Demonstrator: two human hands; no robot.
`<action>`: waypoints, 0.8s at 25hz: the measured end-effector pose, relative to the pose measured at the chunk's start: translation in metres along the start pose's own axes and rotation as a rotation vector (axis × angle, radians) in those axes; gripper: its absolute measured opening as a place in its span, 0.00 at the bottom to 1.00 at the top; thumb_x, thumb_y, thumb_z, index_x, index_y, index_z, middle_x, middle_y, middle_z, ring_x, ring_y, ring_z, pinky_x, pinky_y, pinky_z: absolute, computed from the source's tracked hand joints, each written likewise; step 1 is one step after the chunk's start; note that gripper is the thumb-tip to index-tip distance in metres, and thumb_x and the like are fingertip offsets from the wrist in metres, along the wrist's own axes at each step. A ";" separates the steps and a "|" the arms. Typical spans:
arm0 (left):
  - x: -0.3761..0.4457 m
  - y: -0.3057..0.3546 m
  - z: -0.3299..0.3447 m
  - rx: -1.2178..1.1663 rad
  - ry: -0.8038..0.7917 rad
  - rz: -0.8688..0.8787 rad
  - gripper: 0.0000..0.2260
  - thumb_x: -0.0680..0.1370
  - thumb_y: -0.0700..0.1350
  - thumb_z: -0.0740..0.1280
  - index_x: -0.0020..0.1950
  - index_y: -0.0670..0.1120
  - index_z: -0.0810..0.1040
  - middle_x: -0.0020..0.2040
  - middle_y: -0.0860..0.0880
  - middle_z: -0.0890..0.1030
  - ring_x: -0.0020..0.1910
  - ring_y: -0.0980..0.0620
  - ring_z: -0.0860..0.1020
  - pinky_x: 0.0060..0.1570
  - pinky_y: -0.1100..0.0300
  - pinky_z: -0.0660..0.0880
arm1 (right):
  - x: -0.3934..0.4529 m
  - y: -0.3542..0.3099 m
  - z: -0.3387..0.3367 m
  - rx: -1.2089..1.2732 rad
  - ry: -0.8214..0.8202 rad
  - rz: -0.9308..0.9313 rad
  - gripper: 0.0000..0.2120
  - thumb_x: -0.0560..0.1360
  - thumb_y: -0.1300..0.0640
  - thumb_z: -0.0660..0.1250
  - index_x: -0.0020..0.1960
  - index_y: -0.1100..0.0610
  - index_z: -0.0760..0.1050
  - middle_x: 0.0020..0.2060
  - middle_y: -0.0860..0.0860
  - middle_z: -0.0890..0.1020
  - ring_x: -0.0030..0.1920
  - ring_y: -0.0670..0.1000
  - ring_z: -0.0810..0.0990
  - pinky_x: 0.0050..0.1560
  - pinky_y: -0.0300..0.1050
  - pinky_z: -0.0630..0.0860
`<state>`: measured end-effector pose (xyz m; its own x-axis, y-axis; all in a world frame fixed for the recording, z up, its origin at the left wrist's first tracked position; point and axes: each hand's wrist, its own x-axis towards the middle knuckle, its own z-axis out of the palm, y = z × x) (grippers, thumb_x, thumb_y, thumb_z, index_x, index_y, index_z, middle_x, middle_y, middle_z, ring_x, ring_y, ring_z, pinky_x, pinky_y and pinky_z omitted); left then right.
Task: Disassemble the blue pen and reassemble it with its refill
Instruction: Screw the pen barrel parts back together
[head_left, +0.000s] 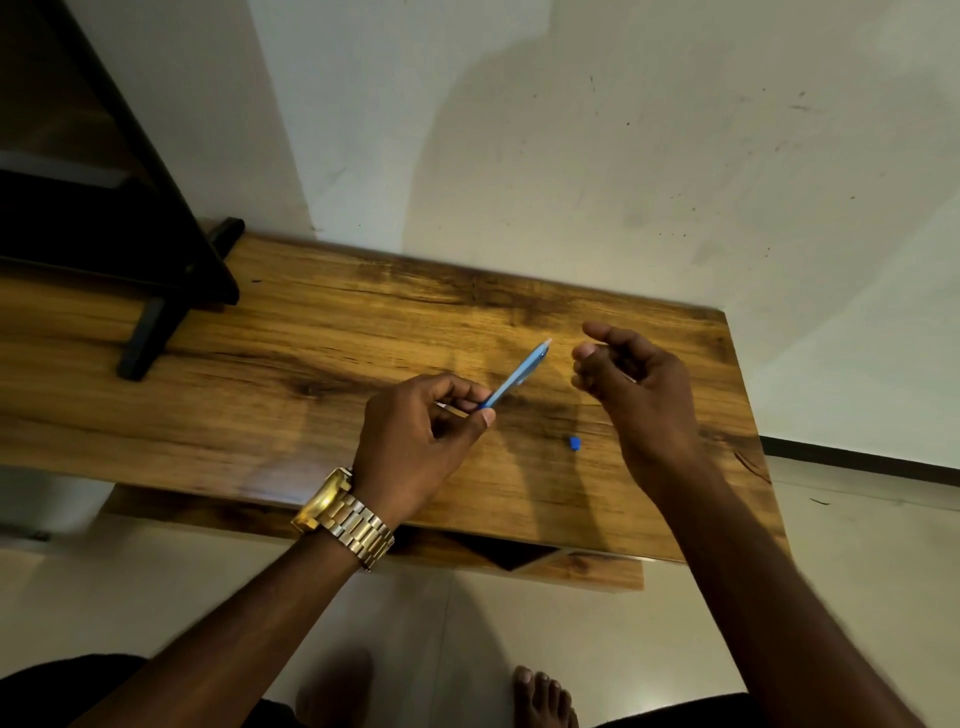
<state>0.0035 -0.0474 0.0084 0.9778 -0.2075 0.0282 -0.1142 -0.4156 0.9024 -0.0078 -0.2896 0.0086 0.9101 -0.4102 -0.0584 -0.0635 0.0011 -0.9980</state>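
Observation:
My left hand (415, 436) pinches the lower end of the blue pen (519, 374) between thumb and fingers. The pen slants up and to the right above the wooden table (311, 364), its pale tip pointing toward my right hand. A thin pale piece (451, 410) shows inside the left hand's grip at the pen's lower end. My right hand (634, 384) hovers just right of the pen tip without touching it, fingers loosely curled, thumb out, nothing visible in it. A small blue pen part (574, 442) lies on the table between my hands.
A black stand (171, 270) sits on the table's left end. A white wall runs behind the table. The table's right edge is close to my right hand, with a pale floor and my bare feet (540, 696) below.

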 end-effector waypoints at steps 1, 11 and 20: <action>-0.001 0.001 0.001 0.009 -0.005 0.016 0.08 0.76 0.45 0.79 0.54 0.52 0.88 0.47 0.57 0.87 0.46 0.63 0.85 0.43 0.72 0.79 | -0.001 -0.003 0.000 0.123 -0.008 0.004 0.09 0.81 0.61 0.74 0.61 0.55 0.86 0.50 0.56 0.90 0.49 0.50 0.89 0.52 0.43 0.85; -0.001 0.003 0.006 0.055 -0.025 0.044 0.08 0.76 0.44 0.80 0.54 0.52 0.88 0.48 0.58 0.87 0.47 0.64 0.84 0.44 0.73 0.79 | -0.009 -0.009 -0.002 0.158 -0.093 0.031 0.09 0.79 0.62 0.75 0.59 0.58 0.86 0.52 0.57 0.90 0.50 0.52 0.87 0.53 0.45 0.85; -0.002 0.003 0.005 0.050 -0.030 0.058 0.09 0.75 0.43 0.80 0.54 0.51 0.89 0.47 0.59 0.86 0.49 0.65 0.84 0.45 0.75 0.78 | -0.011 -0.009 -0.001 0.026 -0.119 -0.023 0.06 0.80 0.63 0.75 0.57 0.59 0.86 0.50 0.58 0.90 0.46 0.49 0.87 0.51 0.45 0.84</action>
<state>0.0005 -0.0530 0.0090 0.9636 -0.2589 0.0665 -0.1802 -0.4453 0.8771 -0.0176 -0.2863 0.0184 0.9534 -0.2994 -0.0363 -0.0325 0.0176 -0.9993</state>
